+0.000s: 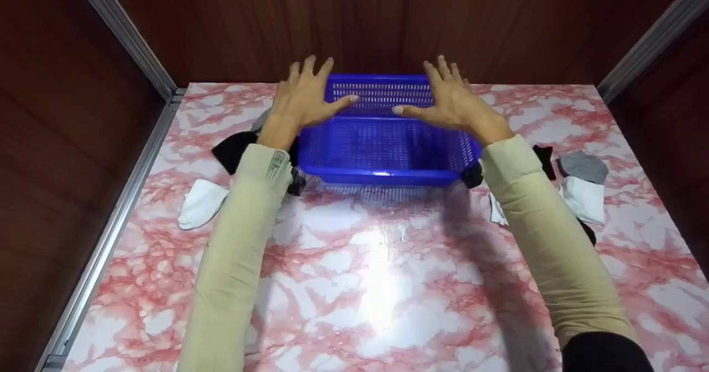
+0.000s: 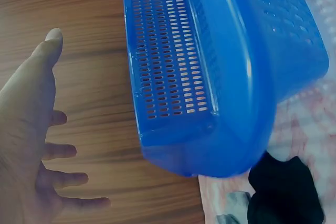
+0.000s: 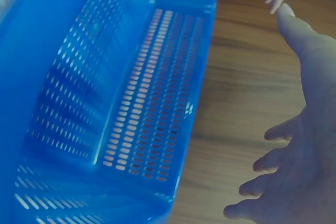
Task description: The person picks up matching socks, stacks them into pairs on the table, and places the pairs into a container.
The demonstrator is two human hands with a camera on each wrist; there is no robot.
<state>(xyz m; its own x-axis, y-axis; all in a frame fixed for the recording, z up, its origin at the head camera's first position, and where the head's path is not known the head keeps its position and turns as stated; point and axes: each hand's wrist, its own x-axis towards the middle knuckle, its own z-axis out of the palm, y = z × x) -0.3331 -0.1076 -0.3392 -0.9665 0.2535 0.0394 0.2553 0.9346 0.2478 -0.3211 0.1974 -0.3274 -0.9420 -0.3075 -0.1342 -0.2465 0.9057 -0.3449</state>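
A blue plastic basket (image 1: 382, 177) with slotted walls stands at the back of the marbled table. My left hand (image 1: 304, 95) hovers over its left end, fingers spread and thumb pointing inward. Over the right end is my right hand (image 1: 454, 103), spread in the same way. In the left wrist view the left hand (image 2: 26, 129) is apart from the basket (image 2: 236, 77), with nothing in its fingers. The right wrist view likewise shows a gap between the right hand (image 3: 310, 145) and the basket wall (image 3: 181, 145).
Left of the basket lie a black sock-like cloth (image 1: 231, 149) and a white one (image 1: 202, 203). On the right are grey (image 1: 584, 166), white (image 1: 586, 197) and black (image 1: 545, 160) pieces, partly behind the sleeve. A brown wood panel (image 1: 376, 23) rises behind the table.
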